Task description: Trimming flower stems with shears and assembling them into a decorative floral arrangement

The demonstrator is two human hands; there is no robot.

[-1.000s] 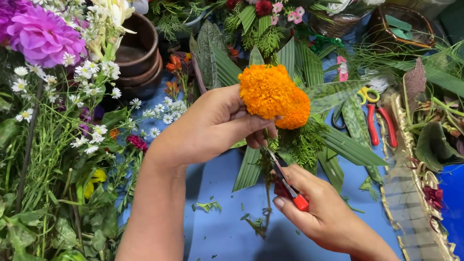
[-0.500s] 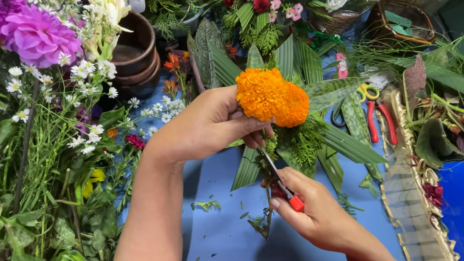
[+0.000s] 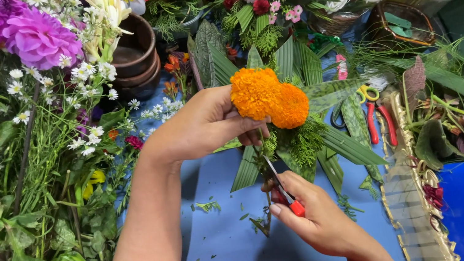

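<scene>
Trimming stems: left hand (image 3: 206, 125) closed around two orange marigolds (image 3: 269, 97) at scene centre above the blue table (image 3: 227, 255), right hand (image 3: 314, 220) gripping red-handled snips (image 3: 284, 190) beneath them; next cut likely needs blades squared on the stems.

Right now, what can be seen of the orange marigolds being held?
The orange marigolds are two full, ruffled blooms pressed side by side, fresh-looking, their stems running down out of sight. The left hand grips them just beneath the heads, holding them above the blue table. Green fern-like foliage sits right under them. Lower down, the right hand holds red-handled snips at the stems.
</scene>
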